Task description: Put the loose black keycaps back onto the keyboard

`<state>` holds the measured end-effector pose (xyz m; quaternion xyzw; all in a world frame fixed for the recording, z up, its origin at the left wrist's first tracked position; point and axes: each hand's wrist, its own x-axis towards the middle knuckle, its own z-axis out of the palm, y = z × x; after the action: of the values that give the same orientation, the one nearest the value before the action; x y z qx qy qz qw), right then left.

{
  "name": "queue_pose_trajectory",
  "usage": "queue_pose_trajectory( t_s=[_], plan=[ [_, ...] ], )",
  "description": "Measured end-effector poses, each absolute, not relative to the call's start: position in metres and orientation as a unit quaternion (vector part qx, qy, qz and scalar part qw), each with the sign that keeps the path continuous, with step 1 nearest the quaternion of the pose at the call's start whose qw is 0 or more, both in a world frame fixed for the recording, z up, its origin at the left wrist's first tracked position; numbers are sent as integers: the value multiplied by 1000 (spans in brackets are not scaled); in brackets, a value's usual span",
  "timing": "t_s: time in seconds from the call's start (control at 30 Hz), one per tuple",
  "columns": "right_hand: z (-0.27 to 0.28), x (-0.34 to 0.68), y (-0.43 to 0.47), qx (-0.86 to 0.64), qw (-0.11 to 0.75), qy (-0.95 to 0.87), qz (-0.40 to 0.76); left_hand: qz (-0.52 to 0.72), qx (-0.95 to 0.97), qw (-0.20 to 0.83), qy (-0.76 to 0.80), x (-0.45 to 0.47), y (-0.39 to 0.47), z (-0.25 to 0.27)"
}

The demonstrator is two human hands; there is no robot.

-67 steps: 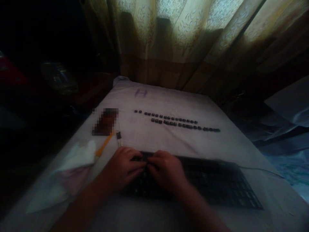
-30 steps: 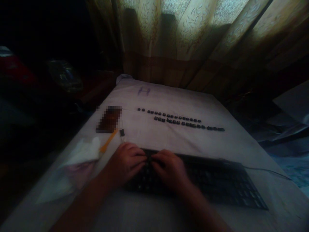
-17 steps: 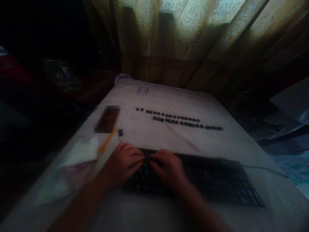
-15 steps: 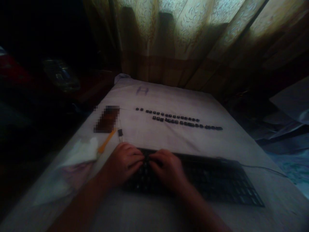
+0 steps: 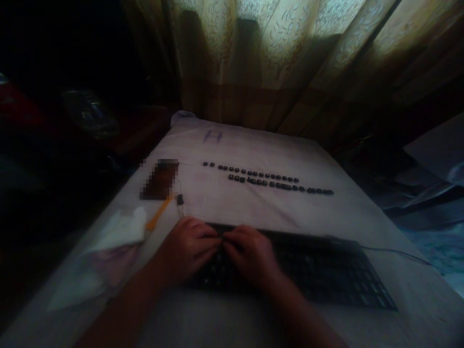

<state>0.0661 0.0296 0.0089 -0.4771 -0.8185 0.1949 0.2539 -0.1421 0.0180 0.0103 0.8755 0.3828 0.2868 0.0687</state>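
Note:
A black keyboard [image 5: 326, 266] lies across the near part of the cloth-covered table. Over its left part, near the back edge, my left hand [image 5: 190, 244] and my right hand [image 5: 252, 251] meet fingertip to fingertip. Both hands are closed, thumb and fingers drawn together in a pinch. Whatever is between the fingertips is too small and dark to make out. Beyond the keyboard, loose black keycaps lie in two rows, a far row [image 5: 255, 173] and a nearer row [image 5: 279, 185].
Left of the keyboard are a crumpled white cloth [image 5: 121, 232], a yellow strip-like tool [image 5: 159, 212], a small black piece with thin wires [image 5: 180, 199] and a blurred-out dark reddish object [image 5: 161, 179]. A cable [image 5: 397, 251] runs off right. Curtains [image 5: 253, 58] hang behind the table.
My left hand has shifted slightly right, and its fingertips now meet those of my right hand, closing the small gap. The keyboard and the keycap rows stay in place.

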Motion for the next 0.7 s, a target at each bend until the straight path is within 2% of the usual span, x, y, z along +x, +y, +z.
queue_pose_trajectory(
  t_s=[0.43,0.7],
  plan=[
    [12,68,29,-463,209,-847,157,275,882,59,378,-140,18,12],
    [6,75,26,-425,235,-863,141,279,882,53,376,-140,17,14]
  ],
)
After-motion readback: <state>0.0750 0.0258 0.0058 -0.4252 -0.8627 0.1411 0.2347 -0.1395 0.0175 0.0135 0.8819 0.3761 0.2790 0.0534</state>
